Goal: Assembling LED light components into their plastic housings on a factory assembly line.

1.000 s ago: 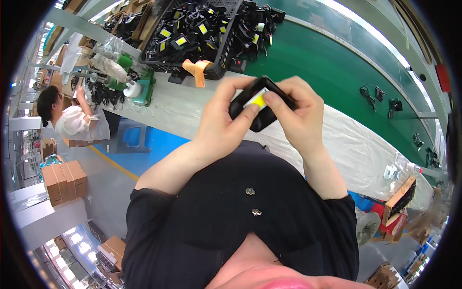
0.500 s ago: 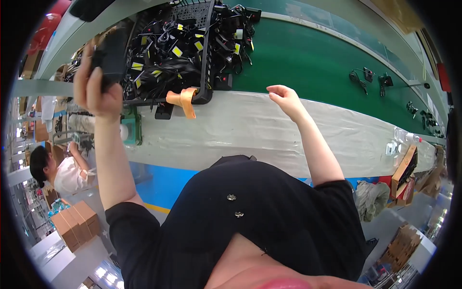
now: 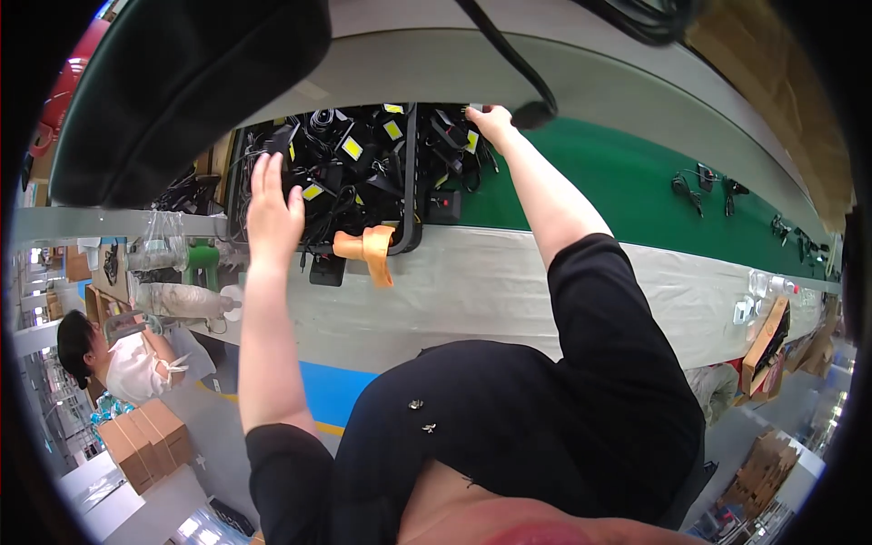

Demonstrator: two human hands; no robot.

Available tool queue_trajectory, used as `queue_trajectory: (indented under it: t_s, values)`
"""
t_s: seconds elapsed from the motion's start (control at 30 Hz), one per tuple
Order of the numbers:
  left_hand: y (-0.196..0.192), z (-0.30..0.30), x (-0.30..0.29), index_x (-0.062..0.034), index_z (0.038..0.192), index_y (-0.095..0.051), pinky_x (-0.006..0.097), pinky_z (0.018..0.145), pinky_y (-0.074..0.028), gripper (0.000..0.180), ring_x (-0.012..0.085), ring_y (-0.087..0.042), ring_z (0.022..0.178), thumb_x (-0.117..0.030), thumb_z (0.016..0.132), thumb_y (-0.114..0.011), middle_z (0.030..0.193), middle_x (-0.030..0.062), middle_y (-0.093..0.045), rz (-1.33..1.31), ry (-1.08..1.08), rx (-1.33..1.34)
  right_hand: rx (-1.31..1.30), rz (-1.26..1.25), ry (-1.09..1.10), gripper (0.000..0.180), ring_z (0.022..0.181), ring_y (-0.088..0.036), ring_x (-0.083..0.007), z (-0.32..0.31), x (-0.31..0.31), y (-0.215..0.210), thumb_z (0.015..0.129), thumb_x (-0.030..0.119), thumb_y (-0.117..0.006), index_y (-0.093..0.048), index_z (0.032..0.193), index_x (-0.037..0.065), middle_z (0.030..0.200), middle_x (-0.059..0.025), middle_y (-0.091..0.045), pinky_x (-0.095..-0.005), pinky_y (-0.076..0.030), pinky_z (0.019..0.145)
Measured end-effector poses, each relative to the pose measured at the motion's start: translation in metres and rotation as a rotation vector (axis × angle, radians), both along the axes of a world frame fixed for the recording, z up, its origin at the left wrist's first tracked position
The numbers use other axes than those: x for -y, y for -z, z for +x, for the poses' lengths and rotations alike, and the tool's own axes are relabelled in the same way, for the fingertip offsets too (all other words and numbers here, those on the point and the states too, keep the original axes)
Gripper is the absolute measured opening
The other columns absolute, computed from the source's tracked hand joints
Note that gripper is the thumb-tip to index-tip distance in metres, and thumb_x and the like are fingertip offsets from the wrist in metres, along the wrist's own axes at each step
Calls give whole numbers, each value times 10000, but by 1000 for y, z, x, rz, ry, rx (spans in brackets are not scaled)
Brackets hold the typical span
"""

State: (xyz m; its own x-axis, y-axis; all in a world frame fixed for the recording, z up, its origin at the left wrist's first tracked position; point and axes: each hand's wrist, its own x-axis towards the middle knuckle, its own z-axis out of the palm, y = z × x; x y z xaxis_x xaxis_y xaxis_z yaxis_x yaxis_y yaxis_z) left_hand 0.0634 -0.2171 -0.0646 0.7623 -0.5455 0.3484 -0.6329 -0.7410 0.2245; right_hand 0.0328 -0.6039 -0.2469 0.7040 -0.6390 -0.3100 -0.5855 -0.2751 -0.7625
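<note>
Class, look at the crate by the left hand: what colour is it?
The crate is black, seen best in the head view.

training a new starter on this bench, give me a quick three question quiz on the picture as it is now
1. What colour is the strip at the near edge of the black basket: a) blue, b) orange, c) white?
2. True or false: the left hand is over the green surface.
3. Fill in: the right hand is at the black devices on the ____ side of the black basket.

Key: 1 b; 2 false, it is at the black basket; 3 right.
</note>
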Motion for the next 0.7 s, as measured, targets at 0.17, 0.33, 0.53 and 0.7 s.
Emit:
queue_trajectory:
  t_s: [0.17,0.33,0.53,0.7]
  values:
    - [-5,-58,10,-63,1217,-471,381,899,-443,385,327,-508,1109,-70,839,-544,1240,137,-497,-127,134,-150,173,25,87,205,668,-590,-142,6,23,36,809,206,-649,-631,943,52,777,-42,-639,-329,-480,610]
    - [-1,-101,1,-46,1095,-553,351,809,-486,258,305,-583,982,-55,837,-545,1113,125,-580,-152,108,-239,359,465,3,160,628,-518,-74,-75,-1,-68,834,191,-654,-617,873,40,728,7,-595,-210,-398,581]
    - [-14,-150,37,-59,1088,-566,321,777,-484,252,251,-602,939,-56,836,-565,1054,115,-599,-233,234,-437,367,455,-146,154,671,-513,-62,-180,-5,-139,838,186,-635,-621,877,37,746,7,-593,-210,-414,615]
    - [-12,-194,67,-56,1111,-557,293,738,-477,279,200,-609,939,-64,833,-576,1046,102,-599,-286,310,-656,629,711,-173,160,710,-538,-71,-265,-8,-182,858,205,-633,-609,873,48,780,7,-599,-211,-421,644]
